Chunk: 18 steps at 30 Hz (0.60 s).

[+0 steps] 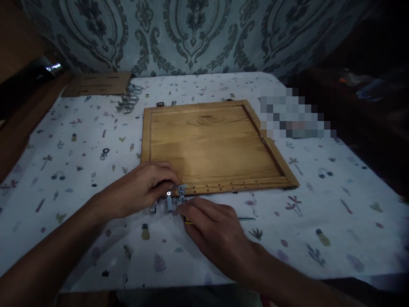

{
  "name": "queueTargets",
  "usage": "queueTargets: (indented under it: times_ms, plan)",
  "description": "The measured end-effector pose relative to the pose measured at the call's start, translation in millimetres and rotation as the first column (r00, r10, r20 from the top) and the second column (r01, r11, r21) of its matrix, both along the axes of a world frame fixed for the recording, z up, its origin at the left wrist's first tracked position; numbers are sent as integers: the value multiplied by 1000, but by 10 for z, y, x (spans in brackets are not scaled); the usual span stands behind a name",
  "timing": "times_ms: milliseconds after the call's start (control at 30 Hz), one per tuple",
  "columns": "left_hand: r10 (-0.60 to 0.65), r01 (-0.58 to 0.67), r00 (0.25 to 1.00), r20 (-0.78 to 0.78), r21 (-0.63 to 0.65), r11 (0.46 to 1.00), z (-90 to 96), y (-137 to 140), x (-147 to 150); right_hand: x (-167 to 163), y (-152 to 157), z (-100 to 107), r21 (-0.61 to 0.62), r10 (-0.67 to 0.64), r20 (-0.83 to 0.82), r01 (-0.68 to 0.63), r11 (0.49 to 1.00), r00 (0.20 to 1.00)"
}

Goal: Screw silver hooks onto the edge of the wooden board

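Observation:
A wooden panel with a raised frame lies flat on the table, a row of small dark holes along its near edge. Several metal hooks sit at that edge's left end, and a bright screw head shows on one. My left hand rests over the panel's near left corner, its fingers closed on the plate of a metal hook. From the near side, my right hand pinches the lower part of this hook. A thin shaft and a bit of yellow show beside my right hand, probably one screwdriver; whether it is held is hidden.
A patterned white tablecloth covers the table. Near the back left lie more metal hooks beside a slotted cardboard piece. A blurred-out item lies right of the panel. A patterned curtain or wall covering hangs behind.

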<state>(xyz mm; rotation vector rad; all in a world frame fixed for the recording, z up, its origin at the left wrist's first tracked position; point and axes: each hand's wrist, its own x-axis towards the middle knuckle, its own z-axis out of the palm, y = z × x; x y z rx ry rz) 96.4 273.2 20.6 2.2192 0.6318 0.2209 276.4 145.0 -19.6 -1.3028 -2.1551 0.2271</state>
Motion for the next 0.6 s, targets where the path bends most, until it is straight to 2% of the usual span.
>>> queueTargets:
  times_ms: [167,600]
  plan:
    - [70,-69,997,20,-37,997,-25,48,-35,1,6,-6,-11,3,-23,-3,1000,1000]
    - [31,-31,1000,2,-50,998,-11,35,-6,-13,19,6,33,-20,-18,20,999,1000]
